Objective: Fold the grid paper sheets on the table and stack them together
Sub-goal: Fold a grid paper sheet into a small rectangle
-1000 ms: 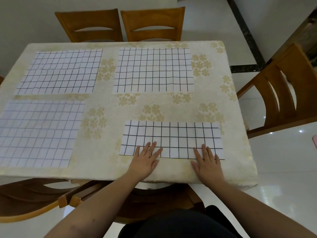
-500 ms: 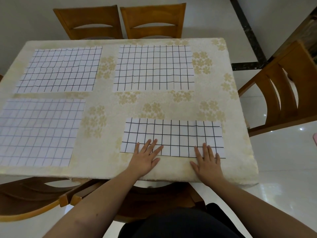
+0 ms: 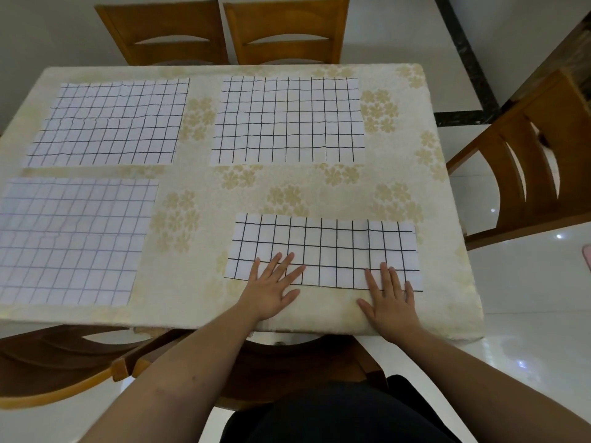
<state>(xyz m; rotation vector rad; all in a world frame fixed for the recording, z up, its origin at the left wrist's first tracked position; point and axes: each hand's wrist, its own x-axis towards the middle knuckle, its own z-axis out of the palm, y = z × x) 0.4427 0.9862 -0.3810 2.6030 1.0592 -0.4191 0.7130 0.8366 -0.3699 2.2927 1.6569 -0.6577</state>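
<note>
Four grid sheets on the counter, spread over a cream flowered cloth. Three lying unfolded: one far left, one far middle, one near left. One folded sheet, a long narrow strip, near the front edge towards the right, apart from the other three.

Two hands, both flat with fingers spread and straight. Left hand with fingertips pressing on the folded sheet's near left part, palm on the cloth just in front of it. Right hand with fingertips on the near right part of the same sheet, palm also on the cloth. Nothing gripped or pinched by either.

Three wooden chairs plainly in view: two side by side at the far edge, one at the right. More wooden chair parts below the near edge, number unclear.
</note>
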